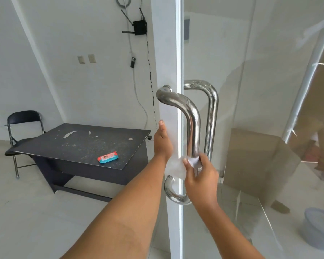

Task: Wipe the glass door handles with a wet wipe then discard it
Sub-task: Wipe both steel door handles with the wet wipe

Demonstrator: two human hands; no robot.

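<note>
A person's right hand (201,176) clenches a white wet wipe (193,161) around the lower shaft of the near polished steel tubular door handle (192,120). The left hand (163,142) rests flat and unclenched against the glass door (251,71) by its edge. A red-and-teal wipe packet (108,157) lies on a scuffed black table (79,144), beside a black folding chair (23,118).

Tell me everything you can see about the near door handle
The near door handle is a polished, mirror-like metal tube, apparently steel, bent into a tall D. It stands upright, fixed to the glass door's edge at top and bottom. The right hand wraps a white wet wipe around its lower shaft.
</note>
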